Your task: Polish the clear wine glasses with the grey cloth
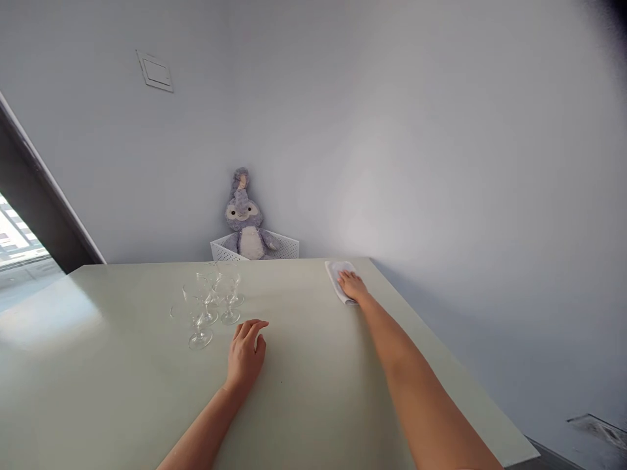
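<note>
My right hand (351,286) lies flat on a folded white cloth (334,269) near the far right corner of the table, its fingers spread over the cloth. The arm is stretched well forward. My left hand (246,352) rests nearer to me, around the middle of the table. Its fingers are loosely bent, thumb and index finger apart, and nothing is in it. Just to its left, several clear stemmed glasses (200,338) stand upright in a tight group. They overlap in view, so their outlines are hard to separate.
The pale table (313,418) ends at a right edge beside the grey wall (465,163). Behind its far edge a grey plush toy (251,243) sits in a white perforated basket (290,248). A light switch (157,72) is on the wall. A dark frame (44,176) stands at left.
</note>
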Available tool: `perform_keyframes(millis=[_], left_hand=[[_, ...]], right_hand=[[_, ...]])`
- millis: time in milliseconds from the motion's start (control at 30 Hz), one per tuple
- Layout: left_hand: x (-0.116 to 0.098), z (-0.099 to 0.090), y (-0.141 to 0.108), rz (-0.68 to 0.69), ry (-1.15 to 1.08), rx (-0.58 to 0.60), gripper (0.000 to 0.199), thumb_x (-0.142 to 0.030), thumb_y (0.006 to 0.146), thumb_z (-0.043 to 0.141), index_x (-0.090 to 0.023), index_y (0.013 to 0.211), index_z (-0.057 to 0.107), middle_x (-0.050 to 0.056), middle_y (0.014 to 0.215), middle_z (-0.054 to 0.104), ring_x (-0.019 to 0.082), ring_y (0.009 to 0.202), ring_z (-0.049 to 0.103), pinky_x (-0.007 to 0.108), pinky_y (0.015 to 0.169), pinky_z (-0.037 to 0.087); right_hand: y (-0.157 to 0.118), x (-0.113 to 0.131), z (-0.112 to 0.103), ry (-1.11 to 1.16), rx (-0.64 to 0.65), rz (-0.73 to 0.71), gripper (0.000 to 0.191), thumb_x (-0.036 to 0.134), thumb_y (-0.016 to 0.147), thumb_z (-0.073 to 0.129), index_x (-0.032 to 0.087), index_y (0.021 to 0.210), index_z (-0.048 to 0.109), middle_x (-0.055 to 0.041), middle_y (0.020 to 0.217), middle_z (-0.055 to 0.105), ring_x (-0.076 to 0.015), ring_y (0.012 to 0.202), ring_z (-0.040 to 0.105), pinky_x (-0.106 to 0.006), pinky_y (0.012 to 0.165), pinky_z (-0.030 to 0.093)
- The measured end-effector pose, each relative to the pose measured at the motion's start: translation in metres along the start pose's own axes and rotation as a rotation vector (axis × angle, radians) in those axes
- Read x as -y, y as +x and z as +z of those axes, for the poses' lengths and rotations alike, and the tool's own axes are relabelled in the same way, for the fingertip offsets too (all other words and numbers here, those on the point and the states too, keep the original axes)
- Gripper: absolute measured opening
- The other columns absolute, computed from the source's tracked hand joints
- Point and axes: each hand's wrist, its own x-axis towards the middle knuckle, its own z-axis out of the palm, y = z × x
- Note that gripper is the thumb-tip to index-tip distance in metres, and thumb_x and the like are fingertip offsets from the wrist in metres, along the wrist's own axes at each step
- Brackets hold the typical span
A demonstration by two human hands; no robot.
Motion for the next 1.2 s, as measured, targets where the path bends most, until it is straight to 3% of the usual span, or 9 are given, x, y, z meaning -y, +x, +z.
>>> perform_keyframes(millis=[100, 200, 333, 467, 600, 767, 933, 1033, 1200], left_hand=[[0.000, 0.000, 0.001, -0.019, -0.011, 0.009, 0.029, -0.010, 0.076, 0.038, -0.023, 0.096, 0.056, 0.003, 0.097, 0.057, 0.019, 0.091, 0.050, 0.034, 0.078, 0.043], [-0.001, 0.000, 0.001, -0.053, -0.036, 0.008, 0.029, -0.011, 0.076, 0.038, -0.024, 0.095, 0.056, 0.003, 0.098, 0.056, 0.020, 0.093, 0.050, 0.035, 0.078, 0.043], [0.000, 0.000, 0.002, -0.191, -0.083, 0.034, 0.028, -0.015, 0.076, 0.038, -0.024, 0.094, 0.057, 0.003, 0.101, 0.056, 0.020, 0.097, 0.048, 0.034, 0.079, 0.041], [0.001, 0.001, 0.003, -0.361, -0.197, -0.003, 0.029, -0.015, 0.073, 0.039, -0.024, 0.094, 0.058, 0.003, 0.099, 0.056, 0.019, 0.094, 0.050, 0.033, 0.077, 0.042], [-0.001, 0.000, 0.003, -0.408, -0.334, -0.071, 0.026, -0.015, 0.070, 0.042, -0.023, 0.087, 0.060, 0.003, 0.094, 0.057, 0.019, 0.090, 0.051, 0.032, 0.079, 0.041], [-0.003, 0.001, 0.001, -0.523, -0.597, -0.183, 0.017, -0.026, 0.072, 0.049, -0.023, 0.084, 0.061, 0.004, 0.090, 0.059, 0.019, 0.085, 0.052, 0.032, 0.076, 0.041], [0.007, 0.001, 0.005, -0.813, -1.031, -0.404, 0.028, -0.034, 0.076, 0.049, -0.024, 0.102, 0.048, 0.003, 0.090, 0.056, 0.014, 0.080, 0.055, 0.028, 0.072, 0.045], [0.013, -0.002, 0.016, -0.979, -1.271, -0.517, 0.040, -0.033, 0.078, 0.048, -0.029, 0.116, 0.036, 0.003, 0.092, 0.054, 0.012, 0.077, 0.058, 0.027, 0.070, 0.048], [0.019, 0.000, 0.039, -1.027, -1.365, -0.528, 0.069, -0.019, 0.074, 0.050, -0.035, 0.131, 0.013, 0.002, 0.093, 0.053, 0.011, 0.076, 0.061, 0.028, 0.075, 0.049]], right_hand=[[-0.017, -0.043, -0.015, -0.071, -0.021, 0.136, 0.049, 0.036, 0.089, 0.025, 0.015, 0.132, 0.033, -0.0127, 0.141, 0.024, -0.0307, 0.128, 0.020, -0.047, 0.100, 0.016], [-0.042, -0.067, -0.022, -0.129, -0.032, 0.194, 0.050, 0.036, 0.089, 0.022, 0.014, 0.133, 0.031, -0.0122, 0.142, 0.022, -0.0309, 0.128, 0.020, -0.047, 0.100, 0.017], [-0.085, -0.074, -0.021, -0.181, -0.028, 0.197, 0.052, 0.038, 0.088, 0.021, 0.015, 0.134, 0.030, -0.0093, 0.142, 0.024, -0.0290, 0.128, 0.021, -0.044, 0.101, 0.018], [-0.134, -0.063, -0.015, -0.240, -0.016, 0.102, 0.054, 0.045, 0.088, 0.018, 0.019, 0.134, 0.030, -0.0061, 0.142, 0.025, -0.0267, 0.129, 0.020, -0.041, 0.102, 0.018], [-0.175, -0.037, -0.009, -0.276, 0.019, -0.057, 0.059, 0.053, 0.086, 0.015, 0.023, 0.135, 0.028, -0.0049, 0.143, 0.023, -0.0262, 0.130, 0.018, -0.042, 0.103, 0.018], [-0.201, 0.016, 0.000, -0.216, 0.063, -0.275, 0.058, 0.057, 0.084, 0.019, 0.028, 0.134, 0.028, -0.0035, 0.143, 0.021, -0.0261, 0.131, 0.015, -0.044, 0.104, 0.016], [-0.207, 0.076, 0.014, -0.201, 0.017, -0.352, 0.057, 0.050, 0.087, 0.022, 0.017, 0.129, 0.040, -0.0122, 0.138, 0.031, -0.0290, 0.128, 0.022, -0.043, 0.103, 0.017], [-0.205, 0.111, 0.021, -0.202, -0.028, -0.443, 0.050, 0.042, 0.088, 0.025, 0.014, 0.126, 0.043, -0.0136, 0.138, 0.030, -0.0303, 0.129, 0.018, -0.045, 0.102, 0.014], [-0.194, 0.156, 0.027, -0.191, -0.031, -0.545, 0.046, 0.038, 0.087, 0.032, 0.016, 0.127, 0.040, -0.0128, 0.135, 0.035, -0.0292, 0.121, 0.031, -0.045, 0.095, 0.024]])
